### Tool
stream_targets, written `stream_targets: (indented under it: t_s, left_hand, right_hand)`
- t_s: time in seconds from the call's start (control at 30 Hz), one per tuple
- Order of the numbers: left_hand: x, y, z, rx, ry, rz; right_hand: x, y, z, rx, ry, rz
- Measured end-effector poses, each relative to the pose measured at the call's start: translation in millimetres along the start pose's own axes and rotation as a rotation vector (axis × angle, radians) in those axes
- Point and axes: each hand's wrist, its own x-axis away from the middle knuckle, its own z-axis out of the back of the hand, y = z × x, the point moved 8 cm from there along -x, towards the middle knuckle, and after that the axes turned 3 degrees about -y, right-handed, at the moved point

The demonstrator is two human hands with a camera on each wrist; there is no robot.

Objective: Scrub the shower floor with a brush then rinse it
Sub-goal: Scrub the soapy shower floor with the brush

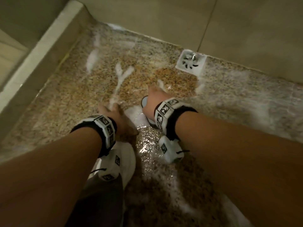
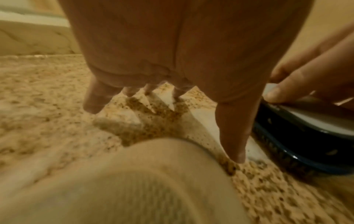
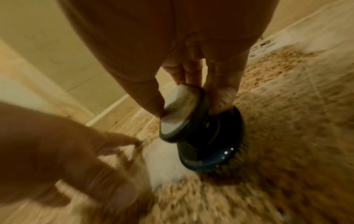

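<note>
Right wrist view: right hand [image 3: 191, 72] grips unlabelled brush [image 3: 203, 136] on foamy floor [image 3: 287, 136].

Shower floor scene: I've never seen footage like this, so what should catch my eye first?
First, the white foam streaked over the wet speckled shower floor, reaching toward the square drain by the far wall. Next, the right hand gripping a dark round brush pressed bristles-down on the floor. Just left of it, the left hand spreads its fingers toward the floor.
</note>
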Motion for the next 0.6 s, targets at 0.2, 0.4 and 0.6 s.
stream_targets:
  t_s: [0.2, 0.4, 0.6]
  left_hand:
    - [-7, 29, -11, 0.147, -0.044, 0.123]
    - [-14, 37, -24, 0.226, -0.086, 0.157]
    - [-7, 35, -21, 0.146, -0.100, 0.150]
  right_hand:
    - [-8, 32, -2, 0.061, 0.102, 0.013]
    - [-27, 160, 96, -0.053, 0.307, -0.353]
    - [-48, 41, 29, 0.144, 0.138, 0.062]
